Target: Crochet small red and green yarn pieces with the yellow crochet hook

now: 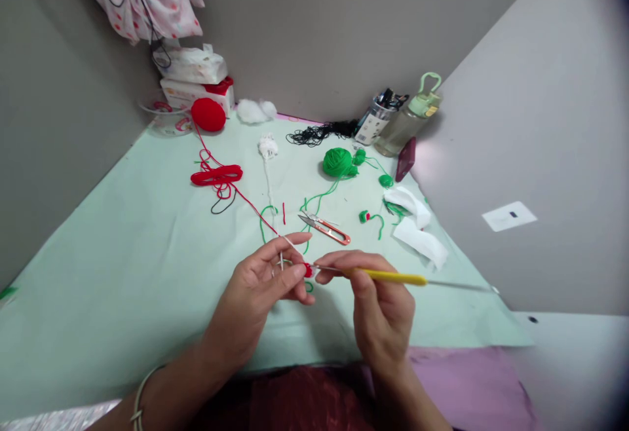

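Between thumb and fingers, my left hand (260,280) pinches a small red and white crochet piece (308,270). White yarn (269,182) runs over that hand's fingers from a white yarn bundle (268,146). A red strand (253,208) also leads toward the hand from the table. My right hand (381,300) grips a crochet hook (393,276) by its yellow handle, and the hook's metal tip meets the red piece. A bit of green yarn (309,286) shows beneath the left fingers. The fingers partly hide the piece.
Orange-handled thread snips (327,229) lie just beyond my hands. Farther back are a red yarn ball (208,114), a red skein (217,175), a green ball (337,162) and black yarn (319,133). A water bottle (407,123) stands back right, near white paper strips (420,241).
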A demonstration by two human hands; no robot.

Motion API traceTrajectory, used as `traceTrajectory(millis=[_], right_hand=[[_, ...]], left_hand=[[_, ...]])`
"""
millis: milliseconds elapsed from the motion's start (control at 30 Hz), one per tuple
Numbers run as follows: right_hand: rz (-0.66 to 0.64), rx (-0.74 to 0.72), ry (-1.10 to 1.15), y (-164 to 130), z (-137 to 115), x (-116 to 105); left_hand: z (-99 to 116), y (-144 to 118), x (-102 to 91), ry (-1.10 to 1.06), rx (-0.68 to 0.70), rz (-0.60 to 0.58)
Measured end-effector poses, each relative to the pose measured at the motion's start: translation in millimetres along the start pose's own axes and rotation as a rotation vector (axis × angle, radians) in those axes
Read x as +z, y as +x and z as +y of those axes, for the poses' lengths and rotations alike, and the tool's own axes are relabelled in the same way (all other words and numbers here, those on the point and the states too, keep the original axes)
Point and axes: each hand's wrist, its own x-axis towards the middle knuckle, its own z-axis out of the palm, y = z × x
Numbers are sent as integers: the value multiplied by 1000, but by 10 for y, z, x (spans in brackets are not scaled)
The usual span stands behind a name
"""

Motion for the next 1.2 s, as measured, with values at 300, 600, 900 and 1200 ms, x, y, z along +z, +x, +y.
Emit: traceTrajectory(millis=[300, 600, 900, 1200], right_hand=[[-126, -447, -587, -90, 78, -21], [2, -47, 20, 70, 21, 82], [-20, -323, -357, -39, 47, 30], [-20, 18, 154, 95, 93, 59]], left_hand=[[-14, 8, 5, -94, -143, -75], [36, 8, 42, -138, -127, -70], [17, 69, 26, -270, -215, -36], [8, 32, 24, -174, -76, -41]])
